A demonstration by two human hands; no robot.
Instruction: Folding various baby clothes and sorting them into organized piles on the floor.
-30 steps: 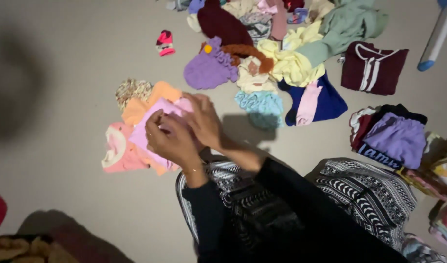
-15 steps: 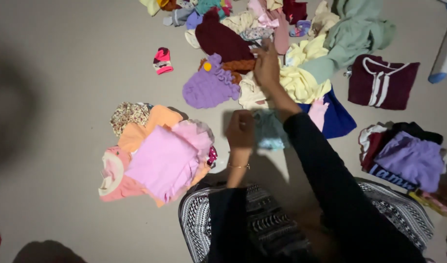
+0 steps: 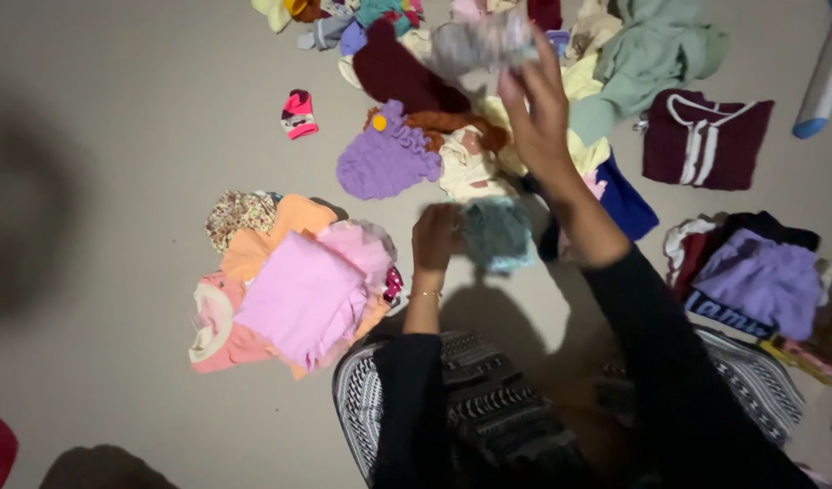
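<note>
Lifting a small grey patterned garment (image 3: pixel 482 43) clear of the floor, right hand (image 3: pixel 541 113) raised over the loose heap of clothes (image 3: pixel 488 109), fingers closed on the lower edge of the cloth, the piece blurred and bunched above the knuckles. Resting lower and nearer the body, left hand (image 3: pixel 436 235) curled loosely, thumb side up, just beside a crumpled teal garment (image 3: pixel 497 235) on the floor; cannot tell whether pinching it or merely touching its edge. Black sleeves on both arms, a thin bracelet at the left wrist.

Spread under and around the lifted piece: a purple ruffled knit (image 3: pixel 387 158) with a yellow dot, a dark maroon garment (image 3: pixel 399 72) above it, a cream piece (image 3: pixel 470 167), pale yellow cloth (image 3: pixel 583 86) and a sage green hoodie (image 3: pixel 656 50) toward the top right. Set apart to the right, a maroon top with white stripes (image 3: pixel 706 136) lying flat, and a folded stack topped in lilac (image 3: pixel 760 276). Lying to the left, a neat pile of pink and orange folded clothes (image 3: pixel 293 285), well apart from a lone pink sock (image 3: pixel 298 113) on the grey floor (image 3: pixel 144 181). Patterned black-and-white trousers (image 3: pixel 488 407) over the knees at the bottom.
</note>
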